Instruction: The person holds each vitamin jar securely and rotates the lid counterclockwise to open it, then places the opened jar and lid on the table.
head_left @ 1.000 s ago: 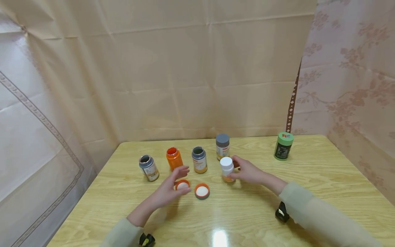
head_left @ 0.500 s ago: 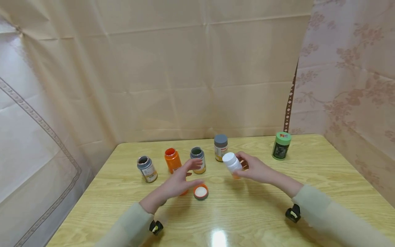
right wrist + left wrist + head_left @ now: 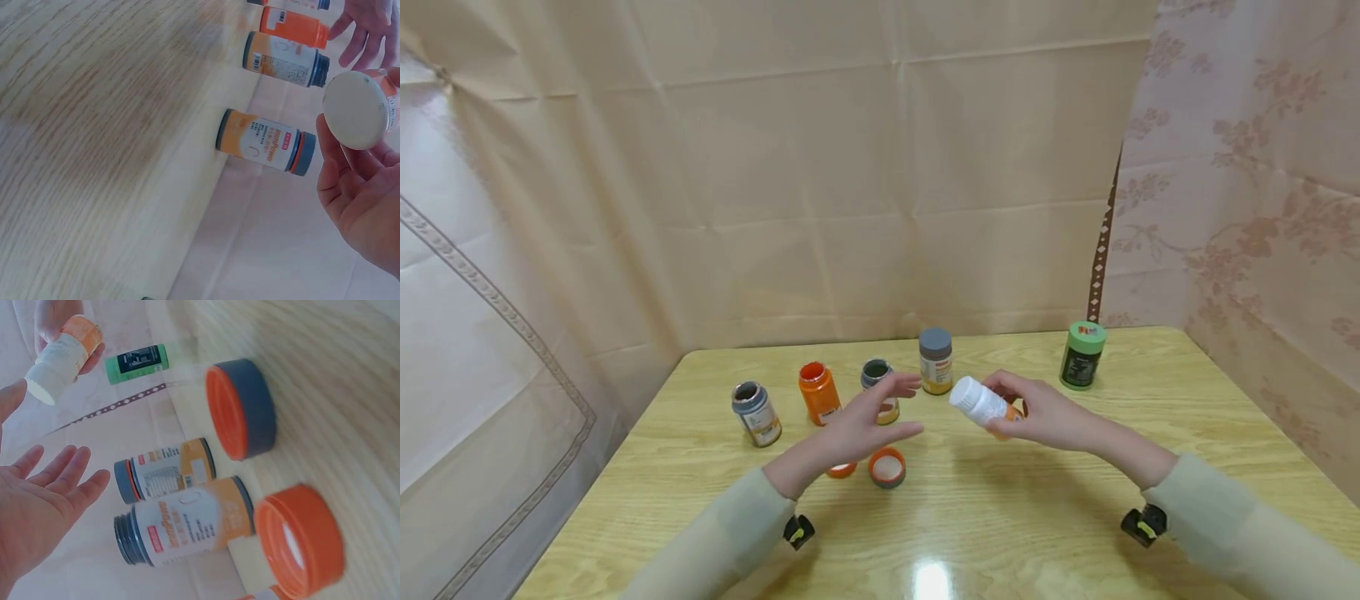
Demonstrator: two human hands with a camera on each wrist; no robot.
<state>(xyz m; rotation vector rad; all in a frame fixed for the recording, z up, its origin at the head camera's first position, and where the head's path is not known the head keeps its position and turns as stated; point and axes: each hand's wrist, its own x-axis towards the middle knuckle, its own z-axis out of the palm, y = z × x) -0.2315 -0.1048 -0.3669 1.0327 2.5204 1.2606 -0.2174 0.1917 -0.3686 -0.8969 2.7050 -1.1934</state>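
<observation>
My right hand [image 3: 1048,417] grips a white pill bottle [image 3: 983,406] with a white cap and an orange band near its base. The bottle is held above the table, tilted so its cap points left toward my other hand. Its pale round base [image 3: 356,109] faces the right wrist camera. My left hand [image 3: 865,429] hovers palm inward with fingers extended, holding nothing, a short gap from the cap. Under and beside it lie an orange cap [image 3: 319,540], partly hidden in the head view, and a dark grey cap [image 3: 887,472] with an orange lining.
Uncapped bottles stand at the left: one grey-necked [image 3: 757,415], one orange [image 3: 820,395], and another grey-necked [image 3: 876,373] partly behind my left hand. A grey-capped bottle [image 3: 936,363] stands behind them. A green-lidded jar [image 3: 1083,358] is at the back right. Curtains surround the table [image 3: 1015,533].
My right hand has lifted the white bottle off the table, tipped its cap leftward and shifted slightly right. My left hand has moved right and up, toward the bottle.
</observation>
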